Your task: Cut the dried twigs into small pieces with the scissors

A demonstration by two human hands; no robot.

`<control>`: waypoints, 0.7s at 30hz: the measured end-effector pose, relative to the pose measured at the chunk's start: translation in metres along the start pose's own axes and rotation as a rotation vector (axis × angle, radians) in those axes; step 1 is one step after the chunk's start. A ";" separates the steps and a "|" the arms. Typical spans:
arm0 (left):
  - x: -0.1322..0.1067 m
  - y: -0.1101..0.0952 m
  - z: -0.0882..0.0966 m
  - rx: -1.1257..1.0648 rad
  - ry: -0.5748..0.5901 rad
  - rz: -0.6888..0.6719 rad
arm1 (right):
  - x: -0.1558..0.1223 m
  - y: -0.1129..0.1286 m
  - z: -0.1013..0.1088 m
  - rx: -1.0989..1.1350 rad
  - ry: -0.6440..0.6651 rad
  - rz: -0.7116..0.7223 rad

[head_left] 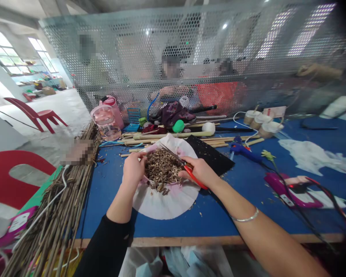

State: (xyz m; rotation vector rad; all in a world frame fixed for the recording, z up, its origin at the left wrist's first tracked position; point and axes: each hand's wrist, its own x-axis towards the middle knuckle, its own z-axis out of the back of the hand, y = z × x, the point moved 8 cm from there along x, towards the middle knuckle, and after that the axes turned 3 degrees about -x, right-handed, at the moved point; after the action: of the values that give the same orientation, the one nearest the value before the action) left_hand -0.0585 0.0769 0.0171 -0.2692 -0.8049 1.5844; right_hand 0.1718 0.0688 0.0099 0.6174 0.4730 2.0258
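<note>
My right hand (200, 171) is closed around a pair of scissors (192, 173) with red-orange handles. Their dark blades point up and left over a heap of chopped dry brown plant bits (163, 169). That heap lies in the middle of a round white sheet (167, 204) with pinkish stains, spread on the blue tabletop (109, 184). At the heap's left edge is my left hand (134, 167), its fingers curled together; whatever is between them is too small to make out.
A bundle of long dry stalks (66, 200) runs along the left side. Behind the sheet lie sticks (167, 136), a green ball (178, 126) and a pink jug (106, 121). A black sheet (212, 154) and a blue glue gun (245, 150) are right. A perforated metal screen (138, 50) stands behind; people sit beyond.
</note>
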 end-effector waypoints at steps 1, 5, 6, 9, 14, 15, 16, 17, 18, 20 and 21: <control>0.000 -0.004 -0.004 0.023 0.032 -0.036 | 0.000 0.000 -0.001 -0.002 0.009 0.003; -0.007 -0.021 -0.022 0.055 0.190 -0.156 | -0.001 0.000 -0.001 -0.014 0.008 -0.003; -0.009 -0.024 -0.024 0.050 0.204 -0.171 | -0.001 0.000 0.000 -0.021 0.000 -0.004; -0.011 -0.029 -0.019 0.041 0.180 -0.186 | -0.001 -0.001 0.004 -0.048 -0.023 -0.005; -0.011 -0.010 -0.010 0.199 0.166 0.001 | 0.000 -0.002 0.009 -0.063 -0.061 -0.004; -0.011 -0.007 -0.011 0.228 0.180 0.015 | 0.000 -0.002 0.010 -0.066 -0.068 -0.006; -0.011 -0.006 -0.013 0.245 0.200 0.009 | 0.000 -0.003 0.011 -0.072 -0.072 -0.008; -0.011 -0.006 -0.015 0.250 0.218 -0.009 | 0.000 -0.003 0.012 -0.079 -0.075 -0.013; -0.011 -0.007 -0.018 0.244 0.234 -0.029 | 0.000 -0.004 0.012 -0.088 -0.078 -0.018; -0.012 -0.012 -0.022 0.203 0.240 -0.062 | 0.000 -0.006 0.014 -0.102 -0.090 -0.030; -0.012 -0.015 -0.022 0.171 0.212 -0.077 | 0.000 -0.006 0.014 -0.106 -0.097 -0.035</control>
State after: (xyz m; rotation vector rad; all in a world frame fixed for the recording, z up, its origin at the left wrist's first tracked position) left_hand -0.0308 0.0725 0.0072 -0.2739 -0.5078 1.5128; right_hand 0.1845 0.0733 0.0178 0.6342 0.3146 1.9643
